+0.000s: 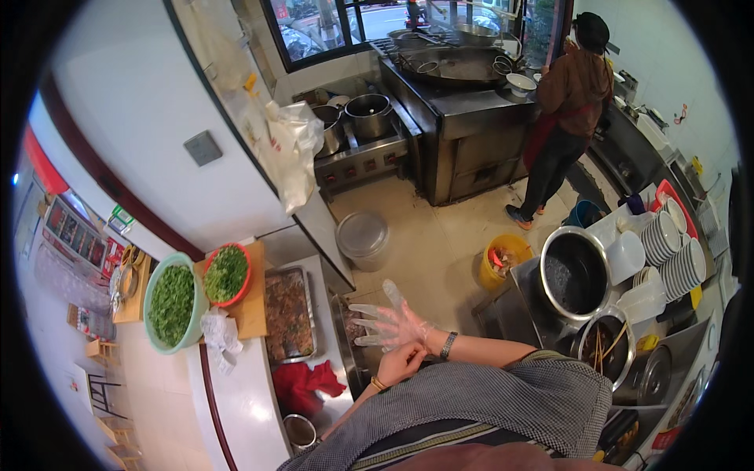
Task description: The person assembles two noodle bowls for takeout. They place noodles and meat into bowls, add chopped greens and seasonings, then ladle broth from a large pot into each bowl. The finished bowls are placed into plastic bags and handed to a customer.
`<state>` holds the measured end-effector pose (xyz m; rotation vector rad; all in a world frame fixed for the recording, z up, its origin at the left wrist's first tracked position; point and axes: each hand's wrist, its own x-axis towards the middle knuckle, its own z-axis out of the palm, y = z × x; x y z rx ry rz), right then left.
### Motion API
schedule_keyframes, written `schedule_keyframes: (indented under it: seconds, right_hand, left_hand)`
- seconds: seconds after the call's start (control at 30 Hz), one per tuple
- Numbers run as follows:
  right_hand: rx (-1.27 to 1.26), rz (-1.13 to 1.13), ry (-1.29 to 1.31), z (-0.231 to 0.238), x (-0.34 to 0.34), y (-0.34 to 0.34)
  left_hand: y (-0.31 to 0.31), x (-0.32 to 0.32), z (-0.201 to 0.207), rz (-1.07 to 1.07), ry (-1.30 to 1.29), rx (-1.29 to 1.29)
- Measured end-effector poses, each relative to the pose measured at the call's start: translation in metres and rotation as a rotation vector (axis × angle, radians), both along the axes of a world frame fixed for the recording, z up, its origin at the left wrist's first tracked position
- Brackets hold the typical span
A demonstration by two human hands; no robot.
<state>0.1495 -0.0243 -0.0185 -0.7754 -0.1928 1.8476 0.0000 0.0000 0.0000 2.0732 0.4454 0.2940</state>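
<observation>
Head view: hands (399, 364) touch (right one (410, 323) in clear glove (388, 320)).

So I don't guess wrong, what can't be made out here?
Head view:
Left hand: ends of its fingers hidden by the curled hand itself.
Dark container: part hidden by the gloved right hand.
Large steel pot: bottom hidden by its dark contents.

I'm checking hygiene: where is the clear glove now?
In the head view, the clear glove covers the right hand, just below centre; the left hand is at its cuff.
</observation>
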Motion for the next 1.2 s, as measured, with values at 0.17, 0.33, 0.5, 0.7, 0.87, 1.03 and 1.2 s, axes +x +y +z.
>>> schedule_keyframes:
  seconds: [0.17,0.33,0.5,0.7,0.87,1.03,1.2]
  right_hand:
    - [0.034,-0.212,0.016,-0.014,0.062,0.032]
    - [-0.166,-0.258,0.136,-0.002,0.123,0.062]
    - [-0.266,-0.4,0.137,-0.009,0.184,0.103]
    - [-0.362,-0.587,0.098,-0.015,0.261,0.155]
    - [-0.329,-0.494,0.028,-0.022,0.292,0.209]
    - [-0.118,-0.443,0.193,-0.011,0.297,0.249]
    - [-0.216,-0.506,0.212,0.015,0.318,0.282]
  left_hand:
    - [0.03,0.094,0.009,-0.229,-0.219,-0.303]
    - [0.056,0.157,0.034,-0.483,0.056,0.026]
    - [0.14,0.169,0.043,-0.234,-0.083,-0.036]
    - [0.296,0.198,0.001,0.224,0.161,0.199]
    - [0.425,0.242,-0.032,0.127,0.515,0.847]
    - [0.532,0.274,-0.059,-0.301,1.095,1.07]
    - [0.559,0.294,-0.035,-0.405,1.442,1.107]
